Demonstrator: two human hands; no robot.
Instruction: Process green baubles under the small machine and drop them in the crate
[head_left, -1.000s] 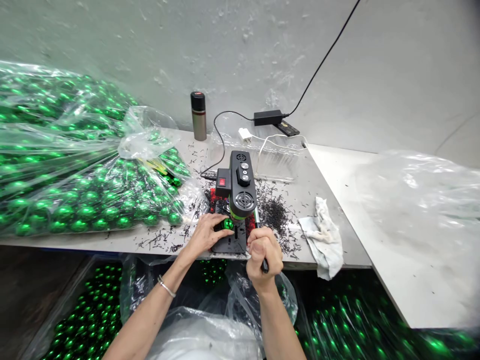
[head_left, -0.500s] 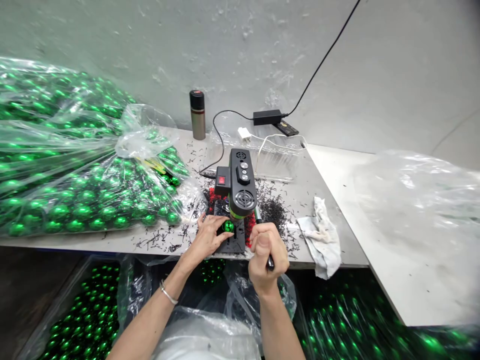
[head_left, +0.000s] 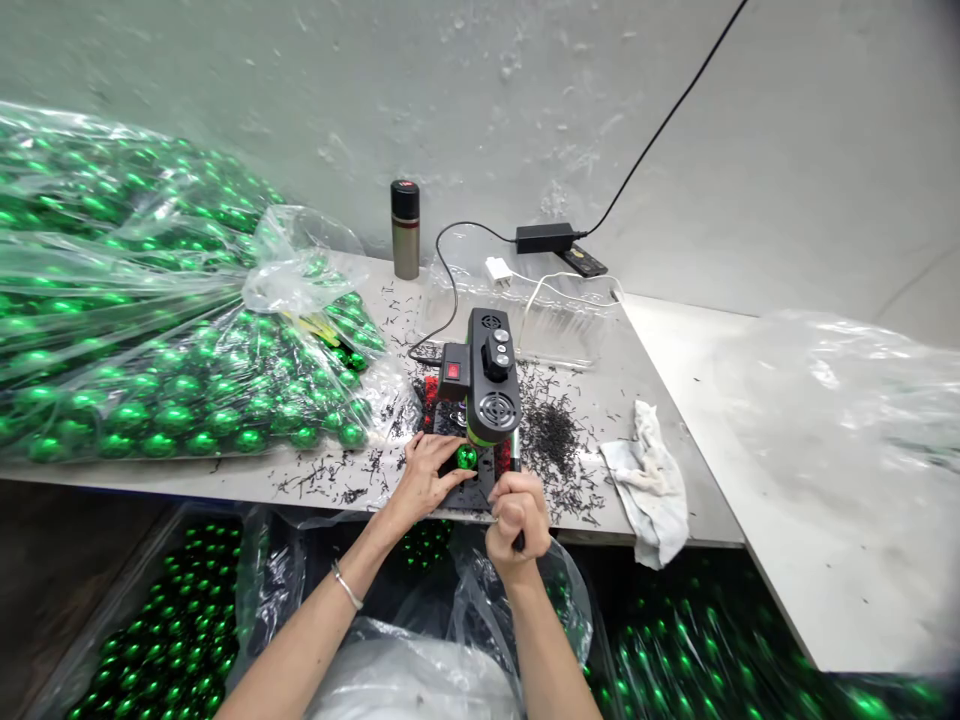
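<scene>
A small black bench machine (head_left: 493,375) with a red switch and round vents stands on the table. In front of its lower end sits a shiny green ball (head_left: 466,457), above a black base plate (head_left: 461,497). My left hand (head_left: 431,470) pinches the ball from the left, thumb below and fingers above. To the right, my right hand (head_left: 519,515) is wrapped in a fist round the machine's black lever handle (head_left: 518,541). Whatever lies under the machine's head is hidden.
Big clear bags of green balls (head_left: 172,400) cover the left side. Black bits (head_left: 555,435) litter the table beside the machine. Behind stand a flask (head_left: 405,230), a clear plastic tray (head_left: 562,340) and a power adapter (head_left: 545,237). A white rag (head_left: 649,490) hangs over the front edge.
My right hand, on the lever handle, has swung left toward the machine. My left hand still pinches the ball in the same place. The whole view has shifted slightly.
</scene>
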